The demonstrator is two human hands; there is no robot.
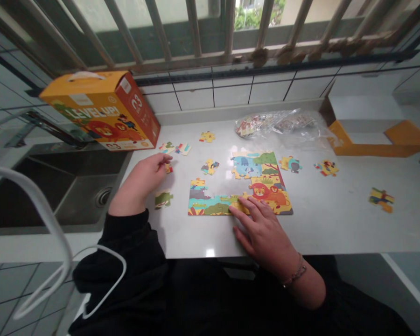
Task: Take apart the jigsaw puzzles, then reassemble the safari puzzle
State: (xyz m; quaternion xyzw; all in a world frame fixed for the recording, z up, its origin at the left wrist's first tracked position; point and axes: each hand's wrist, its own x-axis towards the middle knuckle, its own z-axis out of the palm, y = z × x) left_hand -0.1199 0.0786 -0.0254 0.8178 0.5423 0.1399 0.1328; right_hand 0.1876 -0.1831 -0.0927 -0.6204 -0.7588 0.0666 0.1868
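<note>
A partly joined animal puzzle (275,203) lies on the white counter (203,238), with a gap in its upper left and middle. The fingers of my right hand (262,228) are spread and rest on its lower edge. My left hand (149,172) hovers at the left by a yellow and red piece (168,168); its fingers are curled together, and whether they grip that piece is hidden. Below it lies a green piece (164,199). Loose pieces lie above the puzzle (207,136), at its upper left (210,166) and to its right (291,164).
An orange puzzle box (101,112) stands at the back left beside a dark sink (91,186). Clear plastic bags (290,127) of pieces lie at the back. An open orange and white box (374,135) is at the right. A white cable (52,219) hangs at the left.
</note>
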